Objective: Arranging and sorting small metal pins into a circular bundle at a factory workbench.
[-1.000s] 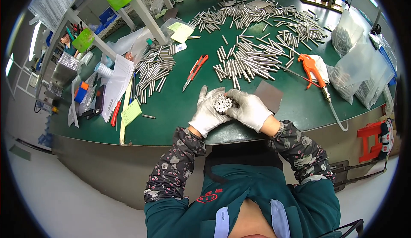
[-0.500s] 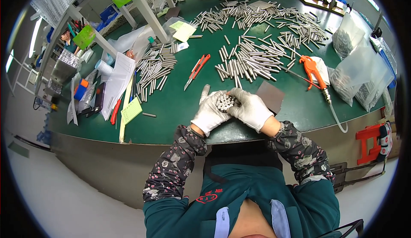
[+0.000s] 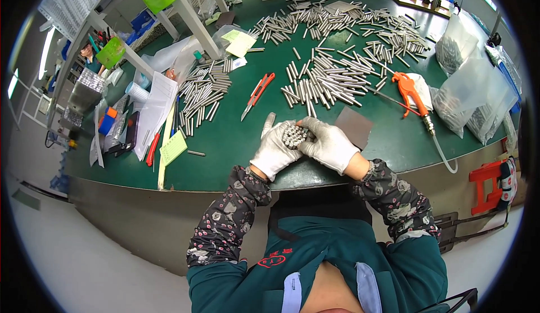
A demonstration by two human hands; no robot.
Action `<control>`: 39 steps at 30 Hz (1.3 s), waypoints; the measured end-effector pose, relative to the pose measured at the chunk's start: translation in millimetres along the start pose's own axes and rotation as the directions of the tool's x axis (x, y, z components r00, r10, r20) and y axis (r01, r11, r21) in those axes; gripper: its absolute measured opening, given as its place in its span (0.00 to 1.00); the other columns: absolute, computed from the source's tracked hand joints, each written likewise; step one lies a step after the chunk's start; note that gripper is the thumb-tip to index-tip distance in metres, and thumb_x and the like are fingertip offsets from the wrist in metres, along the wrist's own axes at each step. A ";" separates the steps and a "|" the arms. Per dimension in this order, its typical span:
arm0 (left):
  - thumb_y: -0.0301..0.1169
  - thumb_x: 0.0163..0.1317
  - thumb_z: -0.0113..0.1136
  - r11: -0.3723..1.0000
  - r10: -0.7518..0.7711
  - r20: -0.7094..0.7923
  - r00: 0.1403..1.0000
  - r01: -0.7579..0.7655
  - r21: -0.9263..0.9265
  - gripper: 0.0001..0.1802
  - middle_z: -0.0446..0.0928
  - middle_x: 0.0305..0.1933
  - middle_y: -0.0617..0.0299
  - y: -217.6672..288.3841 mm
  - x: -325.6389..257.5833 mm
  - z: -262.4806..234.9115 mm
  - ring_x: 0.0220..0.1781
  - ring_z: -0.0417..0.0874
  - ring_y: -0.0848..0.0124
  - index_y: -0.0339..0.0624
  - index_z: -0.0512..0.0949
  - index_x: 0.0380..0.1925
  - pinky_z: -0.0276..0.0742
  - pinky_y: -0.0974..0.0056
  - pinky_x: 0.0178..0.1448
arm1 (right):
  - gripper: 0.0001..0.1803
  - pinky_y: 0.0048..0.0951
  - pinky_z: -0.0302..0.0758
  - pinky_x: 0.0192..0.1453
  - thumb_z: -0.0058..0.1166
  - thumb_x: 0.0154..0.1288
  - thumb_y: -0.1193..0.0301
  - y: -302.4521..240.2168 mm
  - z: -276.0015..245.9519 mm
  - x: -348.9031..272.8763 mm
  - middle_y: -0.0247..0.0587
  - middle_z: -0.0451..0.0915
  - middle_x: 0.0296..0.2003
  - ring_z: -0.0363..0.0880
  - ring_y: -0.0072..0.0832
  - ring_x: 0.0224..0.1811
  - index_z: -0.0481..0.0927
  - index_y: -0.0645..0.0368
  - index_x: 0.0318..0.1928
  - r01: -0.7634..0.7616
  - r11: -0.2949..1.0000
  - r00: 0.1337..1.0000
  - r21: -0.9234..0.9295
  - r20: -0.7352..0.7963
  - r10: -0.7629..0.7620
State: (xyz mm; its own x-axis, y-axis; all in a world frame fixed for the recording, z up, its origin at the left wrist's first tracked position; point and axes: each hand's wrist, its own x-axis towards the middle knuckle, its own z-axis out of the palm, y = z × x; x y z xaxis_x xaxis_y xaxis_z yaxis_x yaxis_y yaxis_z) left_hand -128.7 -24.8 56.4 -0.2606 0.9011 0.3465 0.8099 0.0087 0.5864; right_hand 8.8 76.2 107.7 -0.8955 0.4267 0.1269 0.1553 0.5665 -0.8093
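A bundle of short metal pins point(image 3: 294, 137) stands end-on between my two white-gloved hands, round ends facing up. My left hand point(image 3: 274, 149) cups the bundle from the left, its thumb or a finger pointing away from me. From the right, my right hand point(image 3: 328, 143) closes round the same bundle, fingertips at its far edge. Just beyond my hands lies a heap of loose metal pins point(image 3: 326, 79) on the green table point(image 3: 236, 155). A red utility knife point(image 3: 259, 95) rests left of that heap, blade extended. Beside my right hand is a brown square sheet point(image 3: 353, 127).
More pins point(image 3: 202, 91) lie at the left, near papers point(image 3: 157, 110) and yellow notes point(image 3: 173, 147). An orange air gun point(image 3: 409, 92) with a hose sits at the right, before clear bags of parts point(image 3: 458, 96). A shelf frame point(image 3: 194, 26) rises at the far left.
Both hands stay round the pin bundle in nearly the same place. The view has shifted very slightly; the things on the table have not moved.
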 end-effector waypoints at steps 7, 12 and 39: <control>0.38 0.40 0.65 0.999 0.012 -0.003 1.000 -0.012 0.031 0.20 0.76 0.39 0.66 3.2 0.4 -1.0 0.50 0.74 0.70 0.49 0.76 0.37 0.43 0.49 0.70 | 0.20 0.30 0.73 0.37 0.55 0.51 0.69 -1.9 -9.4 -3.8 0.46 0.76 0.27 0.77 0.34 0.28 0.73 0.60 0.47 0.034 0.999 0.999 -0.007 -0.017 -0.034; 0.36 0.37 0.68 0.999 -0.035 0.046 0.998 0.035 0.008 0.24 0.76 0.39 0.63 12.9 1.2 -8.5 0.49 0.74 0.70 0.43 0.74 0.38 0.41 0.56 0.72 | 0.12 0.35 0.73 0.37 0.51 0.52 0.72 6.8 -16.2 -2.8 0.48 0.77 0.28 0.77 0.40 0.31 0.75 0.58 0.40 0.089 0.989 0.985 -0.119 -0.140 -0.106; 0.36 0.40 0.64 0.989 0.084 -0.061 0.995 -0.075 0.130 0.20 0.74 0.31 0.65 0.8 1.4 2.7 0.41 0.76 0.69 0.47 0.74 0.36 0.46 0.51 0.69 | 0.04 0.31 0.70 0.31 0.48 0.50 0.70 -25.1 -7.9 20.8 0.37 0.73 0.25 0.76 0.32 0.31 0.74 0.57 0.25 0.344 0.484 0.900 -0.804 0.135 -0.415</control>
State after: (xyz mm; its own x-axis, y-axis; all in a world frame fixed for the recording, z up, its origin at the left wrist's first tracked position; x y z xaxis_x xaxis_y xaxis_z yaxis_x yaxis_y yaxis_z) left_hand -127.0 -22.3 55.4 -0.2234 0.8707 0.4381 0.8886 -0.0029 0.4588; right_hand -10.5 76.4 135.2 -0.9263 0.0541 0.3728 0.1031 0.9882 0.1129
